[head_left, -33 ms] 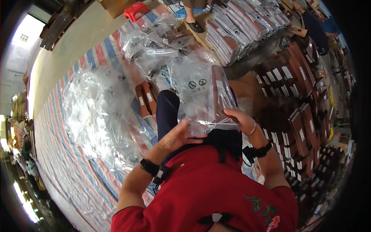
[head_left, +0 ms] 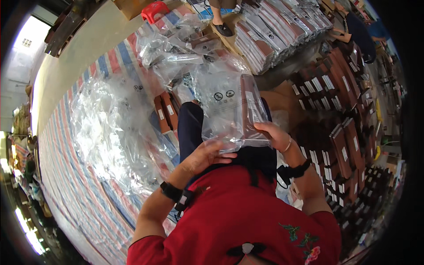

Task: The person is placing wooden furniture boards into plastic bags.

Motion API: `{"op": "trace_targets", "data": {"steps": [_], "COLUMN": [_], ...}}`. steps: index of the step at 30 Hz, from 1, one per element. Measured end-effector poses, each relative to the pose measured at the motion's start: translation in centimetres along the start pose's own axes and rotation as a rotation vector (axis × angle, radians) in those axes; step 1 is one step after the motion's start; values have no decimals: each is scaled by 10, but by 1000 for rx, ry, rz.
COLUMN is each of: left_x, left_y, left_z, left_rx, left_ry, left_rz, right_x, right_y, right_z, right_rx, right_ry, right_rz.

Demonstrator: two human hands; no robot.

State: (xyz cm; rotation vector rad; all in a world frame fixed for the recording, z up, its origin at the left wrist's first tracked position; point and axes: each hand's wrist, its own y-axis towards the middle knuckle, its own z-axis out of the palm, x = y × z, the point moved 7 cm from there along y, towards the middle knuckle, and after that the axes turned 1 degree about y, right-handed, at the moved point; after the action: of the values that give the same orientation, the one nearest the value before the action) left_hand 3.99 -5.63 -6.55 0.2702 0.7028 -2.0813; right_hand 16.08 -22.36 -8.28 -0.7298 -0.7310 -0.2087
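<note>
A clear plastic bag [head_left: 221,106] with black printed symbols lies over my lap. Inside it, along the right side, is a long brown flat piece [head_left: 248,104] with a white label. My right hand [head_left: 276,136] grips the bag's lower right edge together with the brown piece, thumb on top. At the bag's lower left edge is my left hand [head_left: 206,155], its fingers stretched out and apart, the upper ones touching the plastic.
A heap of clear bags [head_left: 115,132] covers the striped sheet [head_left: 66,154] at left. Two brown pieces [head_left: 167,110] lie beside my knee. Bagged pieces [head_left: 269,35] are stacked ahead; brown labelled stacks [head_left: 344,145] fill the right. Other people [head_left: 357,35] are beyond, near a red stool [head_left: 154,11].
The bag has shifted slightly toward the left in my right hand. My left hand's upper fingers have moved a little further over the bag's edge.
</note>
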Motion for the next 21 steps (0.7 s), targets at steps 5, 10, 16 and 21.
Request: {"op": "trace_targets", "data": {"steps": [5, 10, 16, 21], "left_x": [-21, -25, -23, -19], "left_y": [-11, -22, -18, -22], "left_z": [-18, -26, -23, -28], "left_rx": [-231, -279, -321, -233], "left_ry": [226, 230, 177, 133], "left_rz": [4, 11, -6, 66], "right_x": [-1, -5, -2, -12], "right_y": [18, 29, 29, 24], "right_z": [9, 2, 9, 1], "right_rx": [-16, -69, -68, -98], "right_ry": [57, 120, 193, 135], "right_rz": [93, 215, 321, 359]}}
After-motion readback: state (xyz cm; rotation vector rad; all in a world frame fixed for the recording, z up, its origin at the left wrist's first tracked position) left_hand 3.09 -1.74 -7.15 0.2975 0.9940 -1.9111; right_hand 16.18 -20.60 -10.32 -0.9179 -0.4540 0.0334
